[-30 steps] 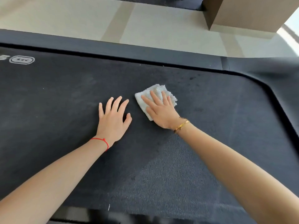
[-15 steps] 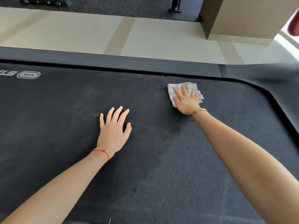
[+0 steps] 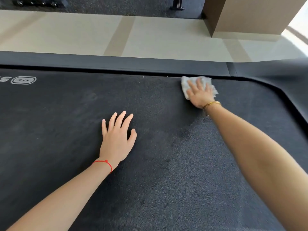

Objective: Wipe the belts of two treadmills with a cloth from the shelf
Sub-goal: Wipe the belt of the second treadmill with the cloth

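The right hand lies flat with straight fingers on a small white crumpled cloth, pressing it on the wide black treadmill belt at the belt's far edge, next to the dark side rail. The left hand rests flat on the belt, fingers spread, well apart from the cloth. A cream floor lies beyond the rail.

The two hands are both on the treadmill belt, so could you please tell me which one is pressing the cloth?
The right hand, the one with the gold bracelet, presses the white cloth flat at the belt's far edge. The left hand, with the red string, rests bare on the belt.
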A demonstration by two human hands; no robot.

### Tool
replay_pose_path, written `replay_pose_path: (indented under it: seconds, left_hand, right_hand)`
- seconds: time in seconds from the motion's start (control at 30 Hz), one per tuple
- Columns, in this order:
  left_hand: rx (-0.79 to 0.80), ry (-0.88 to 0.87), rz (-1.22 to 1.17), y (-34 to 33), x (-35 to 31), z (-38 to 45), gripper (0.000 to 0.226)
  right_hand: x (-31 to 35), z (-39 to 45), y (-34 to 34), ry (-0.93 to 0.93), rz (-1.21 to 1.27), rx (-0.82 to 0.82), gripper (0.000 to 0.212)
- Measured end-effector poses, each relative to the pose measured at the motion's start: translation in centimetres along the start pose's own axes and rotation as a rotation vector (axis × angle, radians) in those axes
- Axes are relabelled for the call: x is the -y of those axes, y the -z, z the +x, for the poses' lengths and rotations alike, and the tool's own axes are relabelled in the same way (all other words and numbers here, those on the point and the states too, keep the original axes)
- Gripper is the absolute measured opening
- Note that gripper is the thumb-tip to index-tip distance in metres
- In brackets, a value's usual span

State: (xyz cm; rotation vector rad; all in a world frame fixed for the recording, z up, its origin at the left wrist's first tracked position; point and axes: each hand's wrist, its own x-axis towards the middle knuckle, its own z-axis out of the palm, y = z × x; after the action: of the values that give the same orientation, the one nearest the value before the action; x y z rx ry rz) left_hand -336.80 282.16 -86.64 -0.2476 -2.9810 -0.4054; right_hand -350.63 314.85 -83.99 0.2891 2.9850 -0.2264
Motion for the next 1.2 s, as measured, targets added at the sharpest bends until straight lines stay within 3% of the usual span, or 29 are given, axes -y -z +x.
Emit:
replay_pose_path:
  seconds: [0.13, 0.4, 0.5, 0.73, 0.83, 1.2]
  left_hand:
    - [-0.019, -0.003, 0.012, -0.1, 0.0, 0.1, 0.054]
    - [-0.033, -0.008, 0.020, -0.3, 0.1, 0.1, 0.053]
    - [-0.028, -0.007, 0.014, -0.2, 0.2, 0.0, 0.053]
    - [-0.028, -0.002, -0.005, -0.2, 0.2, 0.0, 0.053]
    - [-0.034, -0.003, -0.016, -0.2, 0.1, 0.0, 0.053]
    - [-0.036, -0.001, -0.032, -0.1, -0.2, -0.1, 0.052]
  right_hand:
    - [0.9, 1.0, 0.1, -0.074, 0.052, 0.029, 0.055]
    - [11.9, -0.4, -2.4, 0.350, -0.009, 0.085, 0.052]
    - [11.7, -1.1, -2.8, 0.418, 0.017, 0.088, 0.051]
    - [1.6, -1.4, -1.1, 0.082, 0.072, -0.010, 0.051]
    - [0.6, -3.7, -1.1, 0.053, 0.100, 0.014, 0.052]
    - [5.0, -22.9, -4.3, 0.659, 0.043, 0.083, 0.049]
